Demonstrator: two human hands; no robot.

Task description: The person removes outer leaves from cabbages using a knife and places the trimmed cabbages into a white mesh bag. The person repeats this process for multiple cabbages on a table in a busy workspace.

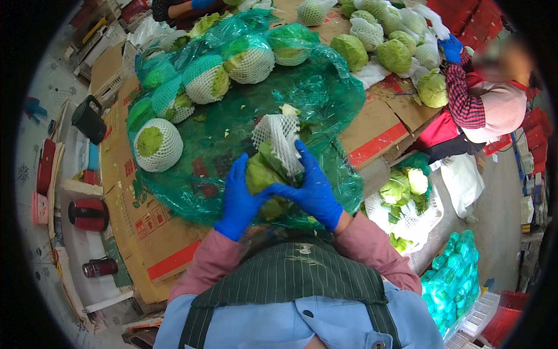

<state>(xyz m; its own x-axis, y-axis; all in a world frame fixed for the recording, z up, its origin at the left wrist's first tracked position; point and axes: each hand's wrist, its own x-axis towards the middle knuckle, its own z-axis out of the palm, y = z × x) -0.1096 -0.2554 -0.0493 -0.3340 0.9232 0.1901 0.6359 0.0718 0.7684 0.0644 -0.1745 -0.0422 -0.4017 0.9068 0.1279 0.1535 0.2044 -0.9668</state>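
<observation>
Both hands wear blue gloves. My left hand [244, 196] and my right hand [311, 187] hold a green cabbage [263, 172] between them, low over a green plastic bag [209, 152] spread on the table. A white foam net sleeve [279, 135] lies partly over the cabbage, its far end loose near a pale leafy piece [290, 110]. Along the bag's left and far sides sit several cabbages in foam nets, one of them a netted cabbage [158, 145] at the near left end. Green film covers part of the others. The underside of the held cabbage is hidden.
Cardboard with red stripes [174, 257] covers the table. More cabbages [394, 56] are piled at the far right, beside a co-worker [475, 96]. At right are a white crate [436, 213] of cabbages and leaves and a filled green bag [453, 279]. A dark jug [89, 120] stands at left.
</observation>
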